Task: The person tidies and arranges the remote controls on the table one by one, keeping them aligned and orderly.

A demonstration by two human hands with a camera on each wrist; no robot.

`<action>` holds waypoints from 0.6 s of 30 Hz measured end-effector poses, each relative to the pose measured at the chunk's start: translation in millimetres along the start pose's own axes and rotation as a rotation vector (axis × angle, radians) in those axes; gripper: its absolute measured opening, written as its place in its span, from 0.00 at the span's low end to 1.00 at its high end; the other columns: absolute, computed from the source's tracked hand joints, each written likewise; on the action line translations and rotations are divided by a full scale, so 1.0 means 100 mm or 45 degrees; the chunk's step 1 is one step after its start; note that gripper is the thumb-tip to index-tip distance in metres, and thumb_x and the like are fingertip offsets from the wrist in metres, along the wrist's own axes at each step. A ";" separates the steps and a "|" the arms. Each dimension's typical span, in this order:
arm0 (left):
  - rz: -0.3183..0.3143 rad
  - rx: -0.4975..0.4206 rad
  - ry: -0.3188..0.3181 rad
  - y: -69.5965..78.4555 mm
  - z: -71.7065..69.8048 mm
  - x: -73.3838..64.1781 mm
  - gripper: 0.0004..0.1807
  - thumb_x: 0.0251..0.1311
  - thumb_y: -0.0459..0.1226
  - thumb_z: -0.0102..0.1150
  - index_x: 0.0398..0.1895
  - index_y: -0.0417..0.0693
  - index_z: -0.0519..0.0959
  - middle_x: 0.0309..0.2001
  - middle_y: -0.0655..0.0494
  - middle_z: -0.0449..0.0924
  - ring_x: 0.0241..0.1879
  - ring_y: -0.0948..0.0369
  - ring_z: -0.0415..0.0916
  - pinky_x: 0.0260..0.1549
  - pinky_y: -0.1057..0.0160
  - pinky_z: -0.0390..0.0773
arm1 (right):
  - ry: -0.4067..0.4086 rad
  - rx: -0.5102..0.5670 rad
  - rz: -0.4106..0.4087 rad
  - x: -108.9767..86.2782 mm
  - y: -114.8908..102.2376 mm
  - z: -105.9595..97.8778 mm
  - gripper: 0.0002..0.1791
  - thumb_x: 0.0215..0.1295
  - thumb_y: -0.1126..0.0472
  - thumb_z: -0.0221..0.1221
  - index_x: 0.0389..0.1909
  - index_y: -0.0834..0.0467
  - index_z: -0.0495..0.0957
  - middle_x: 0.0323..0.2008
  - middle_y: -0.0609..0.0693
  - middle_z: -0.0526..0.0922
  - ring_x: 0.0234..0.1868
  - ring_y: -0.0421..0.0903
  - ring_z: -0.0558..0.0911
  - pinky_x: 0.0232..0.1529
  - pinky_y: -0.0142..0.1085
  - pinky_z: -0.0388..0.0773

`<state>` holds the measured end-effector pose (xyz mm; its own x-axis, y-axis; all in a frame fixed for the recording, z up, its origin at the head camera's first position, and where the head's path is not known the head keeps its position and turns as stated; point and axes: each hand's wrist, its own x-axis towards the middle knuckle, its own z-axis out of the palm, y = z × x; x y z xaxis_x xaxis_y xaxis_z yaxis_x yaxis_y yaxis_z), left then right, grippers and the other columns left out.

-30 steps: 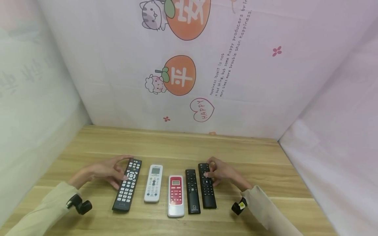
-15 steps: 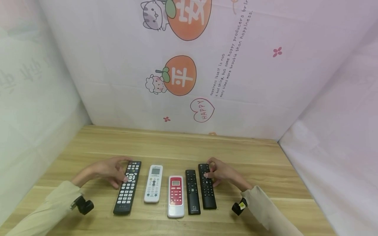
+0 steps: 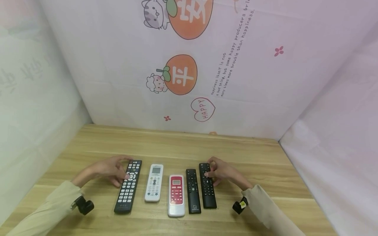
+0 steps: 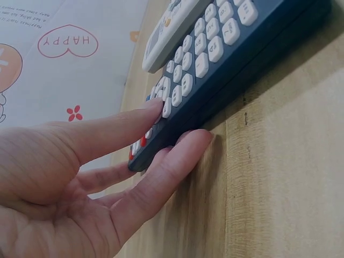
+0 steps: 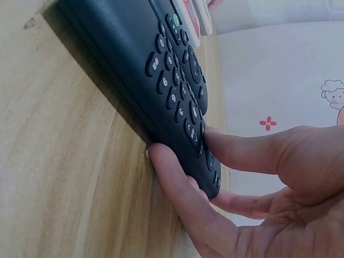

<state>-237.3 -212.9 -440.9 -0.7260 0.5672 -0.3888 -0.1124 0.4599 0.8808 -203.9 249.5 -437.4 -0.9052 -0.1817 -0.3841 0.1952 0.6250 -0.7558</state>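
Note:
At the left end of a row of remote controls, my left hand (image 3: 110, 169) grips a dark remote control with white buttons (image 3: 127, 193). In the left wrist view the thumb (image 4: 115, 129) presses on its button face while the fingers lie along its side and end. My right hand (image 3: 223, 170) holds the rightmost black remote control (image 3: 209, 198) the same way. The right wrist view has the thumb (image 5: 244, 153) on its face and fingers along its edge. Between them lie a white remote control (image 3: 153, 186), a red and white one (image 3: 176, 200) and a slim black one (image 3: 193, 196).
The wooden table (image 3: 236, 147) carries the row and meets a white printed cloth (image 3: 242, 114) at the back. Cloth also hangs at left and right. Small black devices (image 3: 84, 206) sit on both sleeves.
My left hand has shifted the dark remote with white buttons slightly, its near end lower and a little to the right. My right hand stays on its remote.

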 end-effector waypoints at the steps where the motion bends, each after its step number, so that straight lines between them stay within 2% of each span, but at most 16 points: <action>1: 0.001 0.005 -0.007 0.00 0.00 0.00 0.52 0.62 0.30 0.69 0.80 0.29 0.45 0.40 0.38 0.83 0.31 0.53 0.86 0.33 0.52 0.90 | 0.000 -0.002 0.000 0.00 0.00 0.00 0.28 0.68 0.70 0.67 0.64 0.65 0.67 0.36 0.57 0.77 0.28 0.49 0.84 0.31 0.45 0.90; 6: 0.036 -0.007 -0.031 -0.05 -0.03 0.03 0.52 0.63 0.33 0.70 0.80 0.28 0.45 0.40 0.39 0.82 0.32 0.53 0.87 0.36 0.53 0.91 | -0.008 0.004 -0.009 -0.01 0.00 -0.02 0.28 0.68 0.70 0.67 0.65 0.66 0.66 0.35 0.57 0.77 0.28 0.49 0.84 0.32 0.46 0.90; 10: 0.047 -0.029 -0.020 -0.09 -0.05 0.05 0.52 0.62 0.34 0.71 0.79 0.28 0.46 0.40 0.39 0.83 0.32 0.53 0.88 0.37 0.53 0.90 | -0.026 0.007 -0.013 -0.01 -0.01 -0.04 0.29 0.68 0.70 0.67 0.65 0.66 0.66 0.37 0.58 0.77 0.28 0.50 0.85 0.33 0.47 0.90; 13: 0.031 -0.034 0.021 -0.06 -0.01 0.03 0.50 0.63 0.33 0.70 0.79 0.28 0.48 0.39 0.37 0.83 0.31 0.52 0.87 0.35 0.52 0.90 | -0.049 0.009 -0.015 -0.01 -0.01 -0.06 0.30 0.68 0.68 0.67 0.67 0.67 0.65 0.39 0.60 0.78 0.29 0.52 0.86 0.33 0.48 0.90; 18: -0.032 0.045 0.138 0.02 0.02 0.01 0.44 0.67 0.35 0.68 0.78 0.31 0.54 0.44 0.36 0.80 0.31 0.51 0.84 0.31 0.52 0.90 | -0.082 0.026 -0.013 0.01 -0.04 -0.08 0.31 0.70 0.65 0.67 0.68 0.68 0.64 0.46 0.64 0.78 0.34 0.53 0.87 0.34 0.48 0.90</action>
<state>-236.8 -210.2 -439.6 -0.7926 0.4788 -0.3775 -0.1091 0.4977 0.8604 -208.3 252.9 -430.9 -0.8812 -0.2366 -0.4092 0.1946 0.6074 -0.7702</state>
